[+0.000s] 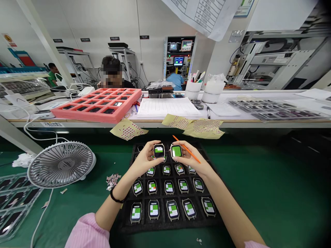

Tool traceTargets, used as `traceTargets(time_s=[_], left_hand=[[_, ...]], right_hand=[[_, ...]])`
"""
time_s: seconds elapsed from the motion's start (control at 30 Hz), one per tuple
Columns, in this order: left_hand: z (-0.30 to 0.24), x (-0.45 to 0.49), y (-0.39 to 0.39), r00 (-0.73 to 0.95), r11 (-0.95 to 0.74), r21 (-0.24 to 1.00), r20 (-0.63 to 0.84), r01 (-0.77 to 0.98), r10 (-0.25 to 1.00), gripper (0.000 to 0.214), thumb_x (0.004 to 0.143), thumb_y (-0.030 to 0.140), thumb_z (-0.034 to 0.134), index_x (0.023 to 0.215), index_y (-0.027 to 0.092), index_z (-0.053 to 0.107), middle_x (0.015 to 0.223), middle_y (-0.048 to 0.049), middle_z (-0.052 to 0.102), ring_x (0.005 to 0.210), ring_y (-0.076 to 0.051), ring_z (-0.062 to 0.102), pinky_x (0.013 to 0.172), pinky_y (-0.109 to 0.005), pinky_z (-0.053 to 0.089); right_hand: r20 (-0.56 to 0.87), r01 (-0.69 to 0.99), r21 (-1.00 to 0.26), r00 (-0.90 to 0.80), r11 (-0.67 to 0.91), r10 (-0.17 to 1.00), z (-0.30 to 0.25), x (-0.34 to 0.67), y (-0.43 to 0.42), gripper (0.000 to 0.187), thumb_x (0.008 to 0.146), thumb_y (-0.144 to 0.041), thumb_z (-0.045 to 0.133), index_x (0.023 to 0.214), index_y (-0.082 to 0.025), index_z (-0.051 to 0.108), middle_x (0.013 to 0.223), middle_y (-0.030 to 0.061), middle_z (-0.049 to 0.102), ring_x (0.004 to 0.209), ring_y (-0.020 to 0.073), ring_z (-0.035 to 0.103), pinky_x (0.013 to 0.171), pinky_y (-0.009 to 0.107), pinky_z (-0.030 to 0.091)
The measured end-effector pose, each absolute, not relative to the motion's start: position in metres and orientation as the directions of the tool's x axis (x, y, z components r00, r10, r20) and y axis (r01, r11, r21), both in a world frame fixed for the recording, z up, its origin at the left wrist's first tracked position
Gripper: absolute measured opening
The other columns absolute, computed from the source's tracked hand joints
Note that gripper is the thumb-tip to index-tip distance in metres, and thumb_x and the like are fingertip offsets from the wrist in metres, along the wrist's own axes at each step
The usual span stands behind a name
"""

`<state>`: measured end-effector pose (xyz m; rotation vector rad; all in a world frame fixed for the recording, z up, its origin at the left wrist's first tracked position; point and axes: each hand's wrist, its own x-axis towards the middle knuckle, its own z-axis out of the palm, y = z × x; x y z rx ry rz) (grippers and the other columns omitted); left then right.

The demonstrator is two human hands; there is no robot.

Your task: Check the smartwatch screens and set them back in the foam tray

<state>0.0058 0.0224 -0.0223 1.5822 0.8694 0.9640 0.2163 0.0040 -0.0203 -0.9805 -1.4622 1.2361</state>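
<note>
Watch (159, 151) pinched by its case edges in my left hand (143, 155), screen up and lit. Second watch (176, 151) held closed the same way in my right hand (187, 155), orange pencil (178, 140) lying against those fingers. Both hands close together, the watches just apart. Each seems light and stiff, with a glass face that is likely slippery and easily scratched; the case edges look like the safest place to hold.

Black band (117, 197) on left wrist; pink sleeve (86, 232) below it. Directly under my hands, black tray (124, 225) with rows of watches (136, 212) in separate pockets, screens showing green and white blocks. Any small writing is too fine to read. Tray sits on green mat (258, 196). Desk fan (60, 164) to the left, with small scraps (113, 181) near it.

Farther on, yellow sheets (204, 126) with red marks hang over the bench edge. Pink tray (95, 105) and ruled form (168, 106) lie on the bench, pen cups (193, 86) behind. Co-worker (111, 74) sits beyond. Monitors (179, 61) glow at the far wall; no readable brand.
</note>
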Motion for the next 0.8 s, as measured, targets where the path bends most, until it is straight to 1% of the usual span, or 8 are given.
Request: traceTargets(time_s=[0.03,0.1,0.17,0.23,0.37,0.57,0.63,0.8], left_hand=[[-0.023,0.006,0.022,0.418,-0.201,0.978,0.161,0.054,0.894,0.057,0.074,0.025,0.071,0.123,0.022,0.043,0.118,-0.0088,0.056,0.091,-0.016,0.06,0.062,-0.022,0.048],[-0.023,0.006,0.021,0.418,-0.223,0.973,0.181,0.054,0.89,0.058,0.074,0.023,0.07,0.125,0.022,0.042,0.118,-0.0092,0.056,0.091,-0.017,0.06,0.067,-0.024,0.05],[-0.023,0.007,0.018,0.398,-0.284,0.954,0.227,0.092,0.889,0.053,0.076,0.023,0.068,0.123,0.021,0.044,0.114,-0.009,0.058,0.089,-0.017,0.06,0.066,-0.025,0.049],[-0.021,0.008,0.014,0.385,-0.379,0.91,0.293,0.169,0.875,0.045,0.077,0.022,0.067,0.118,0.021,0.048,0.112,-0.0085,0.059,0.092,-0.018,0.06,0.064,-0.024,0.048],[-0.016,0.01,0.008,0.374,-0.491,0.824,0.377,0.282,0.847,0.041,0.075,0.022,0.069,0.113,0.022,0.053,0.112,-0.0071,0.061,0.092,-0.019,0.06,0.065,-0.024,0.047],[-0.016,0.005,0.014,0.245,-0.445,0.868,0.392,0.221,0.887,0.043,0.075,0.022,0.069,0.113,0.021,0.049,0.115,-0.008,0.059,0.094,-0.018,0.059,0.061,-0.021,0.046],[-0.016,0.005,0.015,0.242,-0.427,0.879,0.376,0.213,0.894,0.043,0.075,0.022,0.069,0.113,0.021,0.049,0.114,-0.008,0.059,0.093,-0.017,0.059,0.06,-0.021,0.046],[-0.019,0.006,0.015,0.261,-0.432,0.88,0.378,0.199,0.888,0.041,0.076,0.023,0.067,0.112,0.021,0.049,0.114,-0.0088,0.058,0.096,-0.018,0.058,0.06,-0.02,0.046]], right_hand=[[0.173,0.002,-0.984,-0.236,0.178,0.956,-0.022,0.216,0.004,0.04,0.069,-0.028,0.075,0.106,-0.026,0.059,0.097,0.0032,0.059,0.082,0.0175,0.057,0.065,0.028,0.047],[0.172,-0.002,-0.984,-0.237,0.176,0.956,-0.024,0.216,0.005,0.037,0.074,-0.031,0.072,0.108,-0.027,0.058,0.094,0.0023,0.058,0.077,0.0162,0.057,0.058,0.026,0.045],[0.153,-0.009,-0.988,-0.222,0.155,0.963,-0.026,0.214,0.005,0.031,0.079,-0.036,0.066,0.108,-0.027,0.059,0.083,0.0,0.053,0.066,0.0136,0.055,0.048,0.023,0.038],[0.142,-0.019,-0.99,-0.206,0.141,0.968,-0.027,0.211,0.005,0.026,0.083,-0.039,0.061,0.107,-0.027,0.06,0.075,-0.0017,0.049,0.059,0.0121,0.052,0.044,0.023,0.034],[0.127,-0.029,-0.992,-0.221,0.124,0.967,-0.028,0.204,0.003,0.026,0.08,-0.036,0.065,0.104,-0.025,0.061,0.08,-0.0006,0.055,0.058,0.011,0.049,0.05,0.024,0.04],[0.109,-0.038,-0.994,-0.182,0.104,0.977,-0.028,0.201,0.001,0.026,0.075,-0.033,0.07,0.099,-0.025,0.061,0.078,-0.0016,0.052,0.065,0.013,0.051,0.057,0.026,0.045],[0.104,-0.035,-0.994,-0.207,0.099,0.973,-0.028,0.203,0.001,0.028,0.076,-0.033,0.069,0.101,-0.026,0.061,0.079,-0.0013,0.053,0.065,0.0132,0.052,0.058,0.026,0.045],[0.153,-0.031,-0.988,-0.254,0.15,0.955,-0.027,0.207,0.002,0.038,0.073,-0.031,0.073,0.108,-0.026,0.059,0.091,0.0016,0.06,0.079,0.0165,0.058,0.07,0.03,0.048]])
